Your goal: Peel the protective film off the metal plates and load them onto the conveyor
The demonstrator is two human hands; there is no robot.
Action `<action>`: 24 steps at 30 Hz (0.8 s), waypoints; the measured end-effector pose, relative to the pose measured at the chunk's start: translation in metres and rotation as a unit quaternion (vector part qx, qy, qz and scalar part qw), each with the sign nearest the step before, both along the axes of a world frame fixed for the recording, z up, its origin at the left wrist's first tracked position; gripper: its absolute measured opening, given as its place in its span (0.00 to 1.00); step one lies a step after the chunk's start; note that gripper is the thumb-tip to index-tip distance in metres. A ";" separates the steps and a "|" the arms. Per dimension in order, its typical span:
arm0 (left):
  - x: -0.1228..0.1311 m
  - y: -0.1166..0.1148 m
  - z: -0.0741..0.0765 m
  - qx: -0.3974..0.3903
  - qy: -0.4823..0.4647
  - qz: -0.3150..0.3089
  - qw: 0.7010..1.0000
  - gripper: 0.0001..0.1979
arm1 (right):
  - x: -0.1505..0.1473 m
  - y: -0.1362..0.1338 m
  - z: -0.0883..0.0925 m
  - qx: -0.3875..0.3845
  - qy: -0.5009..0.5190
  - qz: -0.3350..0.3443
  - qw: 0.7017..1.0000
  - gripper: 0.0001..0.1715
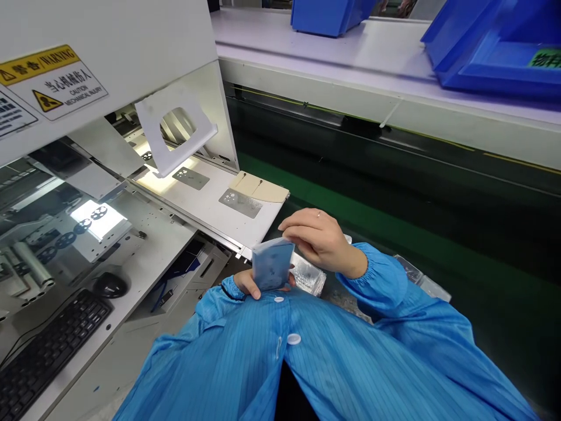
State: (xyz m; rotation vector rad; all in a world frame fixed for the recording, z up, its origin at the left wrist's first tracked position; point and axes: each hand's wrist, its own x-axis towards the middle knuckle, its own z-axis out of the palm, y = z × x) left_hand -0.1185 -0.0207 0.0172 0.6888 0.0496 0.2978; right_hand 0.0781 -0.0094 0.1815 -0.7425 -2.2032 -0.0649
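My left hand (pixel 248 284) grips a thin translucent bluish rectangular panel (pixel 272 264) by its lower part, with the thumb in front. The panel is tilted up close to my body, and a paler strip runs along its top edge. At its upper right corner, the bent fingers of my right hand (pixel 322 240) are closed on the edge; the thumb is mostly hidden. Below the right hand lies a stack of clear plastic pieces (pixel 308 275). Ahead, on a white conveyor strip, rest two grey phone-back-shaped sheets with round holes, a nearer sheet (pixel 241 203) and a farther sheet (pixel 191 178).
A white machine (pixel 109 35) with warning labels overhangs the left. A keyboard (pixel 52 345) and a mouse (pixel 110 285) sit beside its screen. A dark green belt (pixel 394 234) runs to the right. Blue bins (pixel 495 52) stand on the shelf above.
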 end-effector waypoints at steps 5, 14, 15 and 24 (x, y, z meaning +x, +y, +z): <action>0.000 0.000 0.009 0.035 0.009 -0.016 0.999 0.45 | 0.004 -0.009 0.011 -0.066 0.077 -0.006 0.995 0.07; 0.006 -0.001 0.012 0.063 0.015 -0.008 0.998 0.37 | 0.010 0.006 0.037 -0.438 0.514 0.081 0.734 0.17; 0.007 -0.001 0.011 0.064 0.017 -0.006 0.998 0.35 | 0.018 0.008 0.043 -0.407 0.536 0.080 0.735 0.17; 0.006 -0.001 0.017 0.067 0.056 -0.009 0.996 0.32 | 0.030 -0.003 0.023 -0.348 -0.003 0.065 0.935 0.08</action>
